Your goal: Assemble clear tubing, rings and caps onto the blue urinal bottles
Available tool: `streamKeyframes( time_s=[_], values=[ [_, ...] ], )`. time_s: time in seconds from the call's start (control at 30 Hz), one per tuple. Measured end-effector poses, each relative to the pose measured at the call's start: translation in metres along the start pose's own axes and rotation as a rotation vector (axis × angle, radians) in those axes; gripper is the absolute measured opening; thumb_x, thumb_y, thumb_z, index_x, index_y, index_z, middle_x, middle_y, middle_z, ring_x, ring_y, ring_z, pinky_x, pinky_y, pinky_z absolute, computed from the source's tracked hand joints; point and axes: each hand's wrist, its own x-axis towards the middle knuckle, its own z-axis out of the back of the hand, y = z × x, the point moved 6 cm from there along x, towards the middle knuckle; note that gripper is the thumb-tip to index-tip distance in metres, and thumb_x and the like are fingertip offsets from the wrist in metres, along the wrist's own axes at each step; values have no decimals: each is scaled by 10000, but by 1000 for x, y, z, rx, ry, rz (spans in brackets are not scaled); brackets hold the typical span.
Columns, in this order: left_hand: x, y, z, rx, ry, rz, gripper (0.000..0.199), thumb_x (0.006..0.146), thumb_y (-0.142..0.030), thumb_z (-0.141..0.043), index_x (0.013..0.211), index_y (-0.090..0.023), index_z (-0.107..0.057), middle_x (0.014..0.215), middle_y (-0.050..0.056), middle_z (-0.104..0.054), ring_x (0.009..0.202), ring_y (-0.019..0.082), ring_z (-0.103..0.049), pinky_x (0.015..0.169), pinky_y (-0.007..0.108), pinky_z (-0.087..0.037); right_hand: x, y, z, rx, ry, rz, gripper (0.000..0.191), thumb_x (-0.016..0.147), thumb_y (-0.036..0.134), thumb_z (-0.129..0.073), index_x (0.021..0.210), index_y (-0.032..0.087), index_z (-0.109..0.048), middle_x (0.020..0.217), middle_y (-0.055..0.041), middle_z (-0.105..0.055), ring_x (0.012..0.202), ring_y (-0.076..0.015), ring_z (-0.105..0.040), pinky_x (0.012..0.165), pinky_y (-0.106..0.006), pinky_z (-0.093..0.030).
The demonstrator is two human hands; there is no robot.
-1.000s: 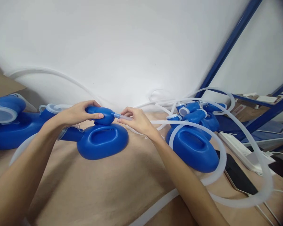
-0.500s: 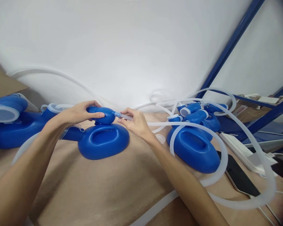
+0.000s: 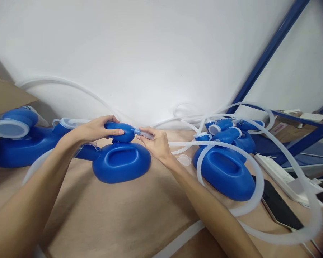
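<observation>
With left hand [image 3: 94, 129] grips blue bulb [image 3: 128, 133], and with right hand [image 3: 159, 144] pinches clear tube [image 3: 146, 135], meeting light-blue connector [image 3: 137, 131] at bulb's three o'clock.

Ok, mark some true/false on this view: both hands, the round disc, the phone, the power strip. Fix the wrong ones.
1. The left hand holds the blue bulb. True.
2. The right hand is empty. False: its fingers grip the clear hose close to the bulb's nozzle.
3. The round disc lies on top of a blue bottle. False: it lies on the table, between two handled bottles.
4. The phone has a dark screen. True.
5. The power strip is white. True.
6. The phone lies among the bottles at far left. False: it is at the right, beside the power strip.
</observation>
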Motion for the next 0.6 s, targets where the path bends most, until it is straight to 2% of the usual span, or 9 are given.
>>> streamKeyframes(
  time_s=[0.13,0.27,0.47,0.53,0.6],
  values=[
    [-1,-2,0,29,-6,15,611,685,-751,-741,996,-233,-647,942,57,-766,926,295,-717,763,369,-549,2,-4,-3,45,-8,-62,188,851,214,-812,1036,247,-818,1041,-17,-841,991,-241,-801,907,-330,-620],
    [-2,-3,0,60,7,7,597,715,-747,-724,1020,-240,-645,959,51,-767,935,287,-713,777,359,-548,4,-5,-4,82,41,-38,184,871,222,-797,1054,240,-811,1069,-27,-837,1005,-233,-797,940,-326,-606],
    [-1,-2,8,184,-76,-25,605,764,-742,-678,1146,-272,-685,1190,71,-749,1140,345,-671,863,388,-558,8,-4,1,34,150,-29,139,878,290,-799,1007,243,-783,1031,-10,-835,981,-229,-787,886,-326,-598],
    [-1,-3,10,191,-96,-28,608,765,-739,-677,1163,-280,-696,1219,74,-743,1155,350,-665,884,399,-560,9,3,5,-4,205,-9,188,894,329,-781,1060,241,-776,1064,-19,-827,985,-231,-778,895,-337,-589],
    [-3,-5,15,182,-171,-25,641,731,-740,-707,1169,-272,-704,1235,84,-737,1142,349,-666,915,414,-557,10,10,12,-54,300,16,338,900,395,-776,1208,261,-745,1169,-30,-806,1012,-241,-769,917,-356,-579]
  ],
)
